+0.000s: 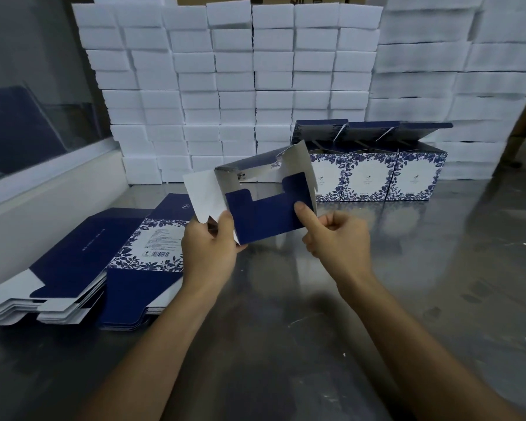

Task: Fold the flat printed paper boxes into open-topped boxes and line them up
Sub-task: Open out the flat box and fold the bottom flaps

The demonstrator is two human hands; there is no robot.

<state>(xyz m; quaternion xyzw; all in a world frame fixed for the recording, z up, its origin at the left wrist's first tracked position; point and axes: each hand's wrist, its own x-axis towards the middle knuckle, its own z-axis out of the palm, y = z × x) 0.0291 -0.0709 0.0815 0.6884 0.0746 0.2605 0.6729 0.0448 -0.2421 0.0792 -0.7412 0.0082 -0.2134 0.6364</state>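
Looked like a packing room or small factory floor: bare steel worktable (377,299), white foam blocks (225,86) stacked high as a wall behind, piles of flat printed cartons (88,253) at the left, three folded boxes (377,174) set in a row.

We see a reflective metal table (438,284) with scuffs; behind it, white foam blocks (240,86) rise in tall stacked columns; further right stand wider stacks of white foam sheets (468,71). At left we see a white ledge (43,189) under a glass pane (28,86).
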